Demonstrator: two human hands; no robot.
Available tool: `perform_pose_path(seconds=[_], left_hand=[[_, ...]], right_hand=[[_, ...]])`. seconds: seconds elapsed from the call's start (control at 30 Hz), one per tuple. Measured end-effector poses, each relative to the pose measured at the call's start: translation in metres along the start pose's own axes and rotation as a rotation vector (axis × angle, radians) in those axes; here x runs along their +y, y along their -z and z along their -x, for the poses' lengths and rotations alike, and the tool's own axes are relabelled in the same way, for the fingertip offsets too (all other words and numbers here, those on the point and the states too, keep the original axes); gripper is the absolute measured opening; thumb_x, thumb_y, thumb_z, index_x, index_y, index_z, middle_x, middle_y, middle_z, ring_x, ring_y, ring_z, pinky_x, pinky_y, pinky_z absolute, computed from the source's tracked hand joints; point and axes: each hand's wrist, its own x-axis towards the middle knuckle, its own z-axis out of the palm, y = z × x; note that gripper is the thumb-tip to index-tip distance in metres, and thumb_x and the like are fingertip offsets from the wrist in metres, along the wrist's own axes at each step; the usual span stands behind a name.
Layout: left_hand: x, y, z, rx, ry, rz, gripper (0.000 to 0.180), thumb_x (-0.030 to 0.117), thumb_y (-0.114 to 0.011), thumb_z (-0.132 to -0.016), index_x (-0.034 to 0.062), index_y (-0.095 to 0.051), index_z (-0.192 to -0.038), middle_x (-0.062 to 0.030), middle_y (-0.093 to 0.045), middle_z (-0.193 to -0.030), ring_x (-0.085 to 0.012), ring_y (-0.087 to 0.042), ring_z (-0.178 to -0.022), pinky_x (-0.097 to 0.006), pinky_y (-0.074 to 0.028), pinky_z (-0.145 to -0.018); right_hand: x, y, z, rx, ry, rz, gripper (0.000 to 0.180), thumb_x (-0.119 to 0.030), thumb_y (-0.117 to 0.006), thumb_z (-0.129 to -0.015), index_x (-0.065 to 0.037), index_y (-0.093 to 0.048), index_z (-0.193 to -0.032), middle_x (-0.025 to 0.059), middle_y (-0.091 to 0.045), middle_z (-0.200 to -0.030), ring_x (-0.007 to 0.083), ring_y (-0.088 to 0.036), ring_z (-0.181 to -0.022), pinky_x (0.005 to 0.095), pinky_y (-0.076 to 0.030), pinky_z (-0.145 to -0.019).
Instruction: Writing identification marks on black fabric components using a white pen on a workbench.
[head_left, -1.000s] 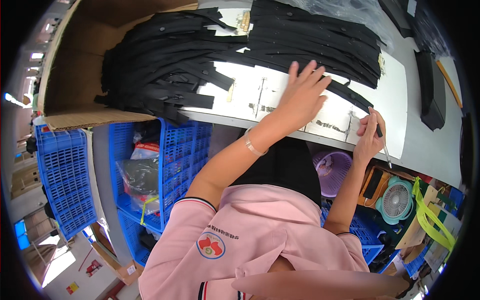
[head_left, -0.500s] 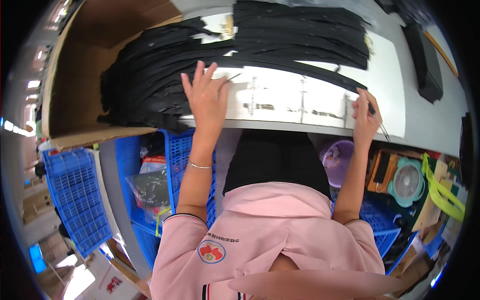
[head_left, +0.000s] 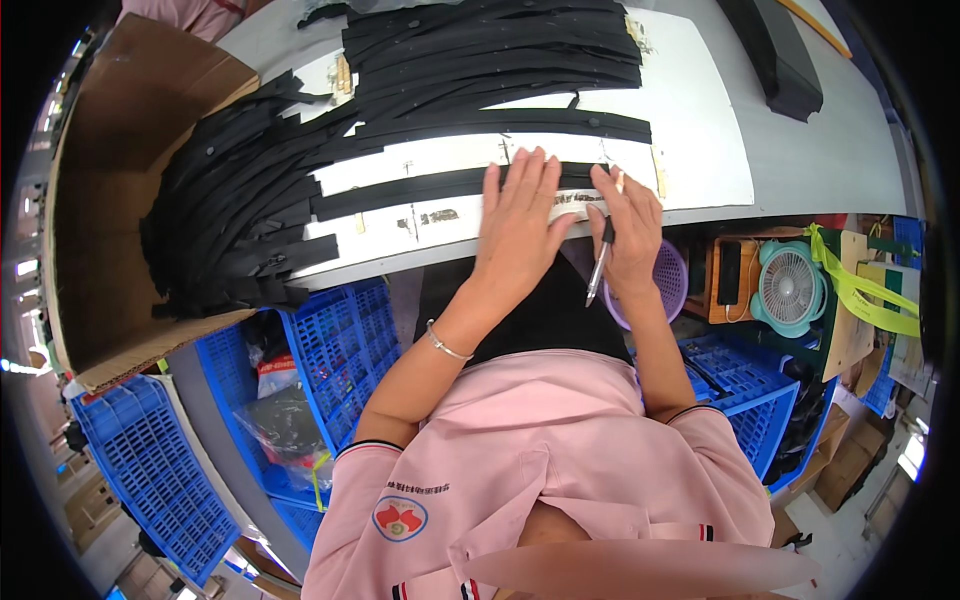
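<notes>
A single black fabric strip (head_left: 420, 188) lies lengthwise across the marked white board (head_left: 705, 150). My left hand (head_left: 518, 222) rests flat on it, fingers stretched out and holding nothing. Close beside it on the right, my right hand (head_left: 630, 225) has its fingertips at the strip's right end. A pen (head_left: 599, 265) is held in that hand, its silver end pointing down towards me. Just beyond lies another black strip (head_left: 590, 122), roughly parallel.
Many black strips (head_left: 230, 200) spill from an open cardboard box (head_left: 95, 190) at the left. A stack of strips (head_left: 490, 55) lies at the back. Below the table edge are blue crates (head_left: 355, 345), a purple basket (head_left: 667, 285) and a small teal fan (head_left: 791, 288).
A strip now lies nearer me on the board, under my hands. My left hand has moved right and flattened onto it; my right hand has come in left with the pen. The view has shifted.
</notes>
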Motion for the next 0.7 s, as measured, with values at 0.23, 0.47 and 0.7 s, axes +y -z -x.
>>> perform_pose_path(seconds=[0.23, 0.47, 0.7], left_hand=[[-0.022, 0.028, 0.035, -0.009, 0.164, -0.208, 0.071, 0.038, -0.070, -0.096, 0.0009, -0.048, -0.151, -0.0174, -0.044, -0.159, -0.0370, -0.033, -0.153, -0.067, -0.011, -0.122], [-0.044, 0.053, 0.084, 0.078, 0.439, -0.305, 0.075, 0.043, -0.070, -0.096, 0.0020, -0.046, -0.153, -0.0160, -0.036, -0.164, -0.0353, -0.024, -0.156, -0.070, 0.003, -0.120], [-0.060, 0.073, 0.092, 0.165, 0.431, -0.261, 0.077, 0.047, -0.075, -0.091, 0.0038, -0.051, -0.150, -0.0132, -0.046, -0.158, -0.0330, -0.032, -0.153, -0.069, 0.000, -0.120]], right_hand=[[0.045, 0.021, 0.012, -0.018, -0.021, 0.120, 0.045, -0.013, -0.074, -0.092, -0.010, -0.066, -0.136, 0.0077, -0.073, -0.119, 0.0262, -0.062, -0.120, 0.0448, -0.042, -0.109], [0.050, 0.010, 0.024, 0.059, -0.079, 0.140, 0.044, -0.003, -0.076, -0.089, -0.011, -0.072, -0.132, 0.0101, -0.070, -0.120, 0.0265, -0.061, -0.113, 0.0392, -0.045, -0.102], [0.044, 0.017, 0.018, 0.015, -0.047, 0.201, 0.042, -0.001, -0.073, -0.091, -0.010, -0.072, -0.131, 0.0086, -0.071, -0.118, 0.0261, -0.061, -0.114, 0.0386, -0.045, -0.102]])
